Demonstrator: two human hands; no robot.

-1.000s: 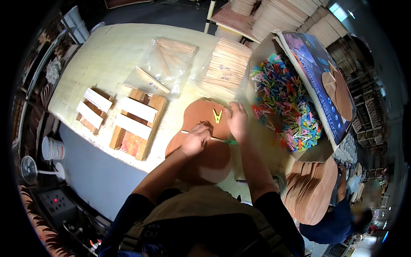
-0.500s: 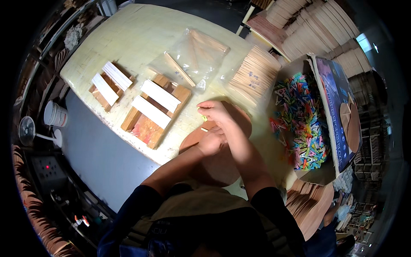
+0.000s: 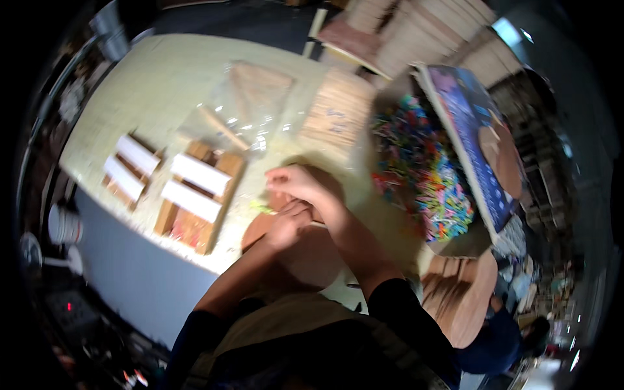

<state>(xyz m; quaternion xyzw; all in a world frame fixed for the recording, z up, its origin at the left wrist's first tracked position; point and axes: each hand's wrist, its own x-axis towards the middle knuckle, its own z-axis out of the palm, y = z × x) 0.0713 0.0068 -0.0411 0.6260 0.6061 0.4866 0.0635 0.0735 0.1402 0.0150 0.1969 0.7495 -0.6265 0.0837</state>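
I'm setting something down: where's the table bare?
The yellow table is bare beyond the white-topped wooden frames, left of the clear plastic bag; a narrower patch parts the guitar-shaped brown board from the cardboard box of colourful pegs. Left hand and right hand crowd the board.

From my remote post, I find open room across the far-left part of the surface [image 3: 149,75], plus a shaded strip between the brown panel [image 3: 312,257] and the tall-walled box [image 3: 465,140]. Wooden frames [image 3: 190,203] obstruct the left. The left grip [image 3: 289,224] and right grip [image 3: 296,182] crowd the panel; bagged sticks [image 3: 338,109] limit approach from beyond.
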